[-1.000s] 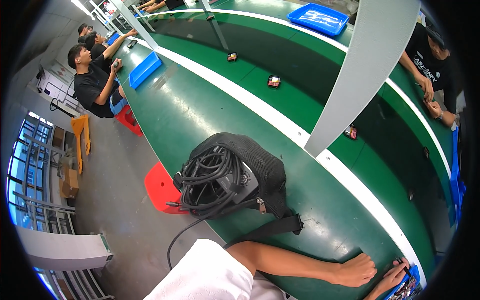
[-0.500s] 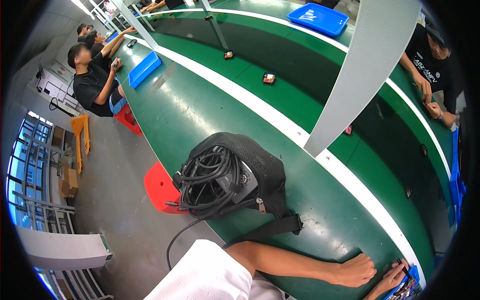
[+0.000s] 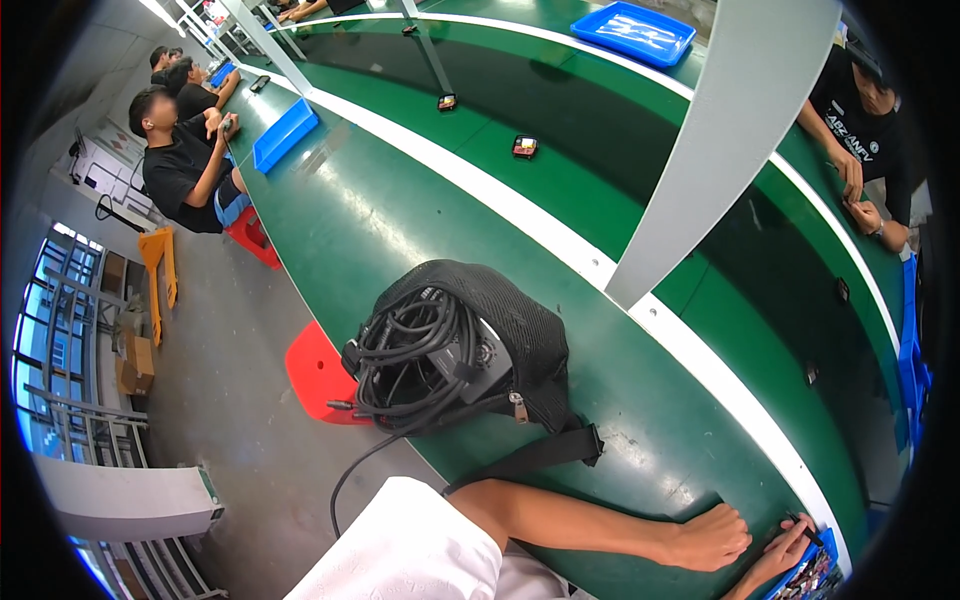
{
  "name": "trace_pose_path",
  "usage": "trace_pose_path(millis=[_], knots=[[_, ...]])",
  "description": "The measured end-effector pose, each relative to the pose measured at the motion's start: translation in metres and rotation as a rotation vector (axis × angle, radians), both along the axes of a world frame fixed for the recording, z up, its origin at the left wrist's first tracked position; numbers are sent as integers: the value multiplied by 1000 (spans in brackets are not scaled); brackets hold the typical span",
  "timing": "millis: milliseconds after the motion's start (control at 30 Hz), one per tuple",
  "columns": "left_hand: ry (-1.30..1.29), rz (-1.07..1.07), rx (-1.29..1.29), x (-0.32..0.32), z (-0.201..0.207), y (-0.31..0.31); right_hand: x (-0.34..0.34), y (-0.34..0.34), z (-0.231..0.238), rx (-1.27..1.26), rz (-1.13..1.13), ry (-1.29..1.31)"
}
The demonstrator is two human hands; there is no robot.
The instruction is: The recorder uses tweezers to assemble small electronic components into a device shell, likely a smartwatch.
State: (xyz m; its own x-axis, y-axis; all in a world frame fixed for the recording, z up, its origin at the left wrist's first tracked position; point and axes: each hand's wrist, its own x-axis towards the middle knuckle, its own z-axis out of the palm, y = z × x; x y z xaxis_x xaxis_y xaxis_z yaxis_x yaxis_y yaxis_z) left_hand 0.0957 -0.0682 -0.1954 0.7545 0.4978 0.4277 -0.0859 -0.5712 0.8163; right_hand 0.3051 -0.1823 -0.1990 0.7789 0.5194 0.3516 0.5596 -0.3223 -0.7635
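Observation:
My left hand [image 3: 712,538] rests in a fist on the green worktable [image 3: 640,440], its fingers curled under. Whether anything is inside that fist is hidden. To its right, my right hand [image 3: 787,548] pinches a thin black stick-like tool [image 3: 808,530], too small to name more exactly. That hand sits against a blue tray [image 3: 829,543] filled with many small dark, red and pale parts. Nearer the middle of the table lies a black mesh bag [image 3: 545,340], open, with a coiled black cable [image 3: 420,340] and a grey device [image 3: 487,352] in it.
A grey post [image 3: 720,150] rises between table and green conveyor belt. Small black-framed pieces [image 3: 525,147] ride the belt. A red stool [image 3: 318,375] stands at the table's left edge. Co-workers [image 3: 170,150] sit at far left; another person [image 3: 860,130] works across the belt.
The pieces on the belt have shifted slightly toward the far left; a red one has passed behind the post. A seated co-worker at far left has drawn an arm back. My hands barely moved.

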Motion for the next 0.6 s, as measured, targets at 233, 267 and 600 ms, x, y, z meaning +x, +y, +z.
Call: trace_pose_path(millis=[233,267,600], knots=[[26,-15,1,0,0,1,-10,5,6,46,-72,100],[23,-17,3,-1,0,2,-11,4,6,52,-119,131],[7,-12,15,-2,-1,3,-44,24,37,-21,128,74]])
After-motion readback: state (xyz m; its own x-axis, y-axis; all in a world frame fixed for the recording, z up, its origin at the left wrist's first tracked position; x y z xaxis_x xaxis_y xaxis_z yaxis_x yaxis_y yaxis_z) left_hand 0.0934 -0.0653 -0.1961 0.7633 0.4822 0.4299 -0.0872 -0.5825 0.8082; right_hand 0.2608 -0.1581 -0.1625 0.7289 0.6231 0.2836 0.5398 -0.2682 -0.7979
